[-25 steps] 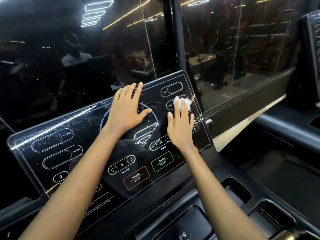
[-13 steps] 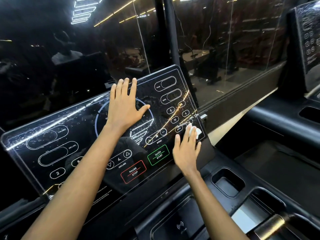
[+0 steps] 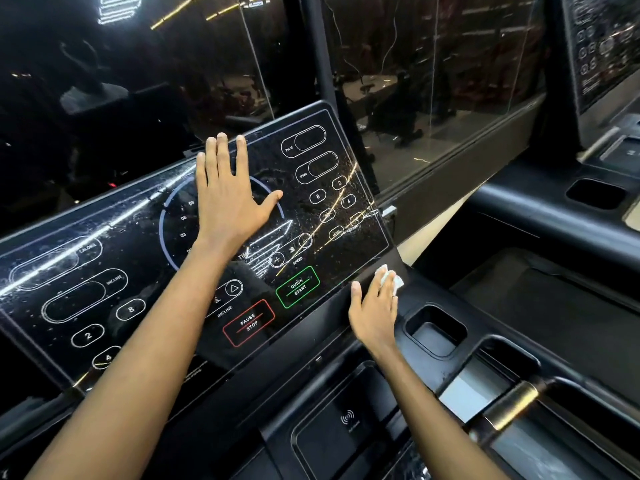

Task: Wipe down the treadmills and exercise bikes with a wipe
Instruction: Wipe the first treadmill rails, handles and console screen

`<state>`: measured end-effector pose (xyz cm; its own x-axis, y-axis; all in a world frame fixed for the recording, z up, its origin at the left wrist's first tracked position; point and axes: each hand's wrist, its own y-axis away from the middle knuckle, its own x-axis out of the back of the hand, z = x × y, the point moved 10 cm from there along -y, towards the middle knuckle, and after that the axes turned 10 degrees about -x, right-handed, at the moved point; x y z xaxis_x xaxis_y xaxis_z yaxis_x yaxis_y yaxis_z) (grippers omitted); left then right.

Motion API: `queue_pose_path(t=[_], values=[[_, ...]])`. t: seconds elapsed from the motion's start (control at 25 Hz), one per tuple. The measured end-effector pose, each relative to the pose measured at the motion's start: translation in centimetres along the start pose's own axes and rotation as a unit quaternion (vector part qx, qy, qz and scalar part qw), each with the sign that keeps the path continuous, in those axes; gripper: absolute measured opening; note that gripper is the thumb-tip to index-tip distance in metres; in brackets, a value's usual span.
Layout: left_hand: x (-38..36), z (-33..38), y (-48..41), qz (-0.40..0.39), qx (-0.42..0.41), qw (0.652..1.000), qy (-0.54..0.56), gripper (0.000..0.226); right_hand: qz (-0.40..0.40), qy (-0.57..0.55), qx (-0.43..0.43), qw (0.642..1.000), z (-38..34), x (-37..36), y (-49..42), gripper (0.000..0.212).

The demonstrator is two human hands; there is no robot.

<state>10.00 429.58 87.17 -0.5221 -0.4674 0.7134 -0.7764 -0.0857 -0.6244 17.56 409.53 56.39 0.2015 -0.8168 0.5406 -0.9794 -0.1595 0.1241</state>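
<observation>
A glossy black treadmill console panel [image 3: 145,258] tilts toward me, printed with white button outlines and speckled with droplets. My left hand [image 3: 228,199] lies flat on its upper middle, fingers straight and spread. My right hand [image 3: 375,306] presses a small white wipe [image 3: 389,277] with straight fingers against the black strip just below the panel's lower right corner. Most of the wipe is hidden under the fingers.
Below the panel the black console tray has a cup recess [image 3: 434,327], a wireless pad [image 3: 348,419] and a bronze-tipped handlebar [image 3: 512,398]. A second treadmill console [image 3: 602,46] stands at the far right. Dark glass [image 3: 433,81] rises behind.
My right hand has slid the wipe down the panel's right side, from near the speed readout to below the lower right corner. My left hand has stayed flat on the panel.
</observation>
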Motion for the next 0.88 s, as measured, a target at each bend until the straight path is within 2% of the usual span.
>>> queue_pose_path(t=[0.12,0.32,0.48,0.52,0.68,0.76,0.88], values=[[0.0,0.1,-0.1,0.000,-0.003,1.000,-0.001,0.102,0.015,-0.042,-0.039,0.998,0.8,1.2,-2.2,0.072],[0.0,-0.1,-0.1,0.011,-0.006,1.000,0.017,0.103,0.014,-0.025,-0.003,1.000,1.8,0.7,-1.3,0.068],[0.2,-0.3,-0.1,0.006,-0.008,1.000,0.026,0.102,-0.012,-0.054,-0.063,0.997,3.7,1.0,-1.6,0.070],[0.4,-0.4,0.0,0.008,-0.013,1.000,0.027,0.100,-0.027,-0.053,-0.045,0.997,3.3,0.6,-0.9,0.070],[1.3,-1.3,0.2,0.020,-0.030,0.999,0.026,0.095,-0.075,-0.001,0.130,0.989,-1.4,-1.3,4.2,0.069],[1.5,-1.6,0.3,0.015,-0.027,0.999,0.023,0.095,-0.057,0.007,0.140,0.988,-2.5,-1.0,3.7,0.070],[1.8,-2.2,0.7,0.012,-0.021,0.999,0.022,0.094,-0.028,-0.013,0.092,0.995,-3.8,0.0,2.0,0.073]])
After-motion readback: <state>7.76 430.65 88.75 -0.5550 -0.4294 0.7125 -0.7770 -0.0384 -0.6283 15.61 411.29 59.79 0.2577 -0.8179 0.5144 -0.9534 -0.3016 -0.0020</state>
